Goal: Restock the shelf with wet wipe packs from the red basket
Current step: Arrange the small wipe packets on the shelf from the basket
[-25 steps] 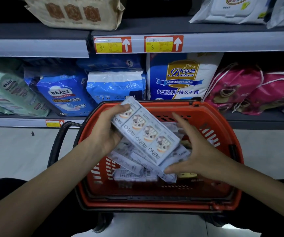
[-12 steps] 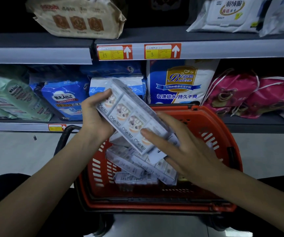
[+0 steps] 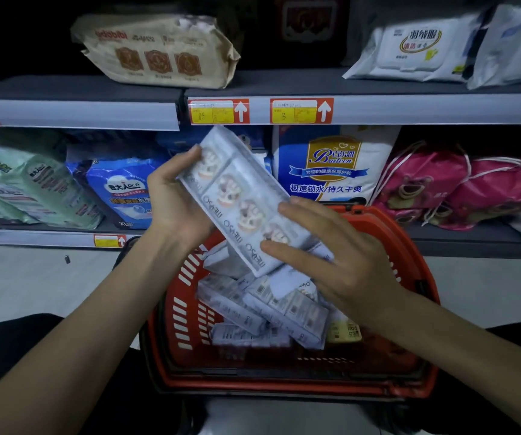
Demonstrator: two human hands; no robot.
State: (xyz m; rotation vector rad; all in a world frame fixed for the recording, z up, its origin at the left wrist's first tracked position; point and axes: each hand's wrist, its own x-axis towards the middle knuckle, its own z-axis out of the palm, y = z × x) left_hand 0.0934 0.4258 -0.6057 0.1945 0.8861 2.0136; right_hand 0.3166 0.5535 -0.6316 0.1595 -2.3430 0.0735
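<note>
A tan pack [image 3: 155, 50] and a white lidded pack [image 3: 409, 48] are lying up top, while a blue bag [image 3: 118, 189], a big white bag [image 3: 331, 164] and pink bear bags [image 3: 425, 183] are sitting lower down.

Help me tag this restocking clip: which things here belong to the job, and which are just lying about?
Job: wet wipe pack, gripped by the left hand, right hand resting on it; spare packs in the red basket; shelf.
Lying about: tan pack, blue bag, white-and-blue bag, pink bags, price tags.
</note>
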